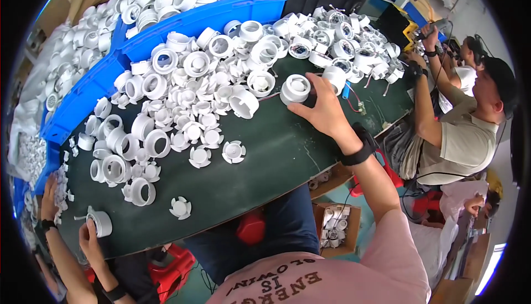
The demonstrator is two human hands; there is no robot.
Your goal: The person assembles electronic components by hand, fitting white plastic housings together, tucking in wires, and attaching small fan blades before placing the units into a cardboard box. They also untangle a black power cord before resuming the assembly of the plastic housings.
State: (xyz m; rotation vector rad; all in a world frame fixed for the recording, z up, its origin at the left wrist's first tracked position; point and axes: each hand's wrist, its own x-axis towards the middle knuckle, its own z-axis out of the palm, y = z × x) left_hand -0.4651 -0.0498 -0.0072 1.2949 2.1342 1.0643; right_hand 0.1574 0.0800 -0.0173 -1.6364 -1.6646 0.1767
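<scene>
My right hand (326, 108) reaches over the green table with a black band at its wrist. Its thumb and index finger touch two sides of a white round fan housing (296, 89), which has a fan rotor showing in its top. A second white housing (335, 77) sits just behind my fingers. Left of my hand are another white housing (260, 83) with a wire and an upright white ring (244, 104). Loose white fan rotors (234, 152) lie nearer the table's front edge. My left hand is out of the picture.
Heaps of white rings and rotors cover the green table (265, 165). Blue bins (210, 19) full of white parts line the back. Wired fan units (343, 49) lie at the right. A co-worker's hand (88, 240) holds a white housing at lower left; other people sit to the right.
</scene>
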